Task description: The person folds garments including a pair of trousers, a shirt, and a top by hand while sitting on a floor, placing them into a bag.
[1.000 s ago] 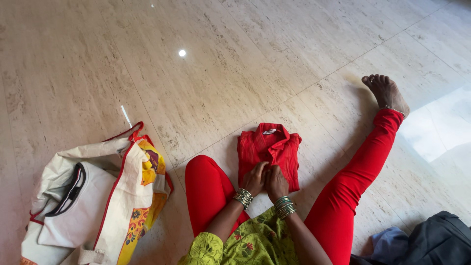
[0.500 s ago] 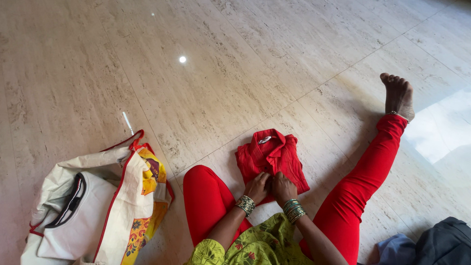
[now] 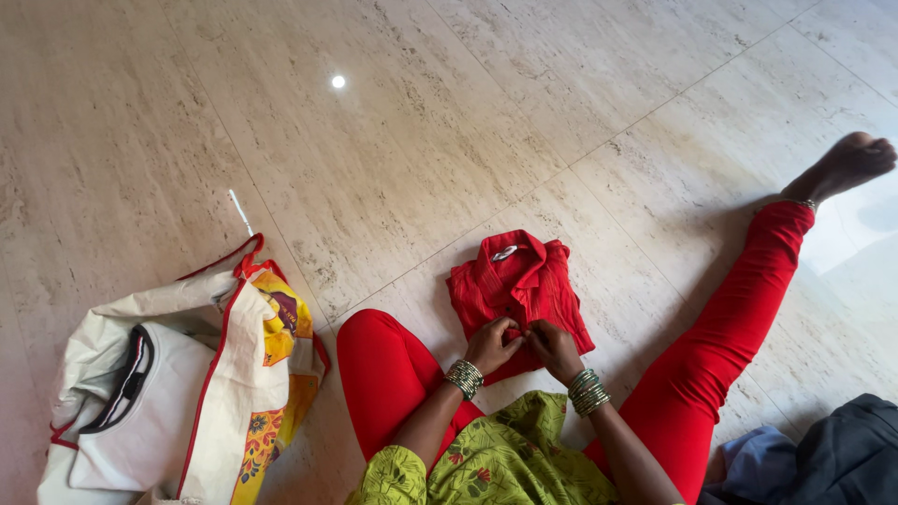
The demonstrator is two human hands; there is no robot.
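Observation:
A folded red shirt (image 3: 513, 285) with its collar facing away lies on the floor between my red-clad legs. My left hand (image 3: 492, 342) and my right hand (image 3: 554, 347) sit side by side on the shirt's near edge. Both pinch the red fabric with curled fingers. Green bangles ring both wrists.
A large white cloth bag (image 3: 178, 393) with red trim and a yellow floral panel lies open on the floor at my left. A dark garment (image 3: 832, 454) and a pale blue one (image 3: 753, 458) lie at the lower right. The floor is pale polished stone tile.
The shirt has turned a little, its lower edge swinging right. My hands stayed on its near edge and spread slightly apart. My right leg swung outward to the right.

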